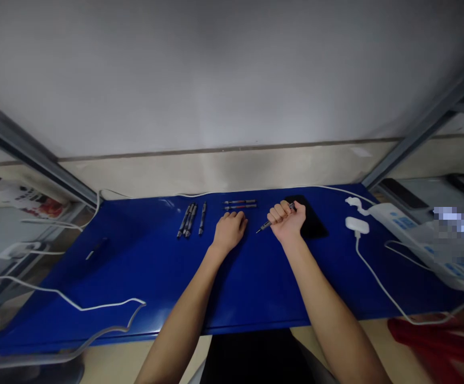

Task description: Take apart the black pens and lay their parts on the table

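Observation:
My right hand (pixel 288 220) is closed around a dark pen (pixel 265 226), whose tip points down and left above the blue table (pixel 256 288). My left hand (pixel 229 231) rests on the table with its fingers curled and parted from the thumb; nothing shows in it. Two pens (pixel 240 205) lie one behind the other just beyond its fingertips. To the left, several dark pens (pixel 188 220) lie side by side, with a single pen (pixel 202 217) a little apart from them.
A black pad (pixel 315 221) lies beside my right hand. Farther right are a white charging case (pixel 357 225) with its cable and a white power strip (pixel 400 224). White cables (pixel 108 306) cross the left side. A bottle (pixel 28 197) stands at the far left.

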`<state>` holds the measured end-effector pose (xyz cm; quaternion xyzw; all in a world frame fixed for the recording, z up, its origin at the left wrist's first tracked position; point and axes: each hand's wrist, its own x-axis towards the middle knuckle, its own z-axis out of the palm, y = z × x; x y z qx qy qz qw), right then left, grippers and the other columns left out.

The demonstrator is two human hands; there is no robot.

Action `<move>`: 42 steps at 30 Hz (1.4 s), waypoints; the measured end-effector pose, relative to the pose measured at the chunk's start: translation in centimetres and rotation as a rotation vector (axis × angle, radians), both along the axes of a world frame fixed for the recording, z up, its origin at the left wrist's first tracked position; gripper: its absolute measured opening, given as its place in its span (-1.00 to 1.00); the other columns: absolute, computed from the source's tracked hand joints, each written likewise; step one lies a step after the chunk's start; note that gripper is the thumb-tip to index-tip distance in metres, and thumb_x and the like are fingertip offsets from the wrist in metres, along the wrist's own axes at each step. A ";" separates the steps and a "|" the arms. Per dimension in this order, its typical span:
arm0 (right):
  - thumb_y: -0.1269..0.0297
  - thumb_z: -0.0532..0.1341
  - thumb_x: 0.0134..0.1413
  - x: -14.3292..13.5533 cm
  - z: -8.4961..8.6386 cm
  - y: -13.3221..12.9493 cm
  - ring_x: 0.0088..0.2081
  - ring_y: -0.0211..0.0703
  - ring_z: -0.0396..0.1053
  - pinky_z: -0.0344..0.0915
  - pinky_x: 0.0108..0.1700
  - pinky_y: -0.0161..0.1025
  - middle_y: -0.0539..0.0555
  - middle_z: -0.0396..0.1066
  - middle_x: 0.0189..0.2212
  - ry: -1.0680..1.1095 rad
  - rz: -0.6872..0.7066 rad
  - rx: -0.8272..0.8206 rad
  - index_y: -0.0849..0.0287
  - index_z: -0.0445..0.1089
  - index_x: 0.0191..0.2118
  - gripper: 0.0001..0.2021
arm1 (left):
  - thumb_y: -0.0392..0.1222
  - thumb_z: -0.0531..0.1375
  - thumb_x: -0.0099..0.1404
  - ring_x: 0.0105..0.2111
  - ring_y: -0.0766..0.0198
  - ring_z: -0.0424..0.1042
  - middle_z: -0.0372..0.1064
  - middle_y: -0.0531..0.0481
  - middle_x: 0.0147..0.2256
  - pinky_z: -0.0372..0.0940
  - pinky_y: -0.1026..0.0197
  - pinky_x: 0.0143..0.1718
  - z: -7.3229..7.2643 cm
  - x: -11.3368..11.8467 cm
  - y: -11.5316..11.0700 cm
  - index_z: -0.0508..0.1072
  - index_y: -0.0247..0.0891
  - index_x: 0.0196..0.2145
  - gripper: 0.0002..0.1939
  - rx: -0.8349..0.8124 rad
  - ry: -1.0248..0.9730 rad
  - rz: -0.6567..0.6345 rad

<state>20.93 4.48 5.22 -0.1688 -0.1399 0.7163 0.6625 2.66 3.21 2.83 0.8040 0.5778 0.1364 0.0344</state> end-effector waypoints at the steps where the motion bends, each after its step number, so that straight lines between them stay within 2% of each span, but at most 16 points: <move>1: 0.12 -0.02 0.03 0.0 0.0 0.0 -0.69 -0.33 -0.30 -0.18 -0.69 -0.30 -0.14 -0.30 -0.73 -0.002 0.008 0.002 0.10 -0.21 -0.62 -0.63 | -0.05 -0.07 0.46 -0.20 0.10 0.35 0.42 -0.09 -0.26 0.19 0.14 -0.20 0.0 0.0 0.0 0.37 -0.18 -0.19 -0.72 0.006 -0.002 -0.001; 10: 0.13 -0.01 0.02 -1.3 0.2 -0.4 -0.69 -0.33 -0.30 -0.17 -0.68 -0.29 -0.13 -0.30 -0.73 -0.025 0.060 0.000 0.10 -0.21 -0.62 -0.64 | -0.05 -0.06 0.46 -0.21 0.10 0.34 0.41 -0.10 -0.25 0.18 0.14 -0.20 -0.1 -0.1 0.1 0.38 -0.19 -0.20 -0.73 0.016 -0.007 -0.006; 19: 0.11 -0.03 0.03 -0.3 0.1 -0.1 -0.69 -0.32 -0.30 -0.17 -0.68 -0.30 -0.13 -0.29 -0.73 -0.034 -0.015 0.008 0.10 -0.19 -0.64 -0.63 | -0.04 -0.07 0.46 -0.23 0.10 0.35 0.41 -0.09 -0.27 0.19 0.14 -0.22 -0.1 0.0 0.1 0.36 -0.19 -0.21 -0.72 0.022 0.016 -0.007; 27: 0.07 -0.02 0.05 -1.0 0.3 -0.3 -0.69 -0.33 -0.29 -0.18 -0.68 -0.29 -0.14 -0.28 -0.74 -0.056 0.022 -0.001 0.10 -0.20 -0.64 -0.60 | -0.04 -0.09 0.47 -0.17 0.10 0.35 0.41 -0.10 -0.23 0.21 0.14 -0.18 -0.1 -0.1 -0.1 0.36 -0.19 -0.16 -0.71 0.014 0.061 -0.011; 39: 0.08 -0.03 0.07 0.0 -0.1 0.1 -0.68 -0.32 -0.31 -0.18 -0.67 -0.30 -0.13 -0.29 -0.74 -0.086 -0.023 -0.010 0.11 -0.18 -0.66 -0.60 | -0.02 -0.09 0.47 -0.20 0.13 0.37 0.42 -0.09 -0.25 0.22 0.17 -0.19 0.3 -0.4 0.1 0.38 -0.18 -0.18 -0.69 -0.041 -0.010 -0.020; 42: 0.01 -0.06 0.11 -0.3 0.1 0.0 -0.68 -0.32 -0.30 -0.16 -0.67 -0.30 -0.13 -0.29 -0.73 -0.133 -0.028 -0.016 0.11 -0.16 -0.66 -0.56 | -0.01 -0.10 0.47 -0.20 0.11 0.37 0.42 -0.10 -0.26 0.22 0.16 -0.19 0.3 -0.4 0.0 0.38 -0.18 -0.20 -0.67 -0.030 -0.016 -0.022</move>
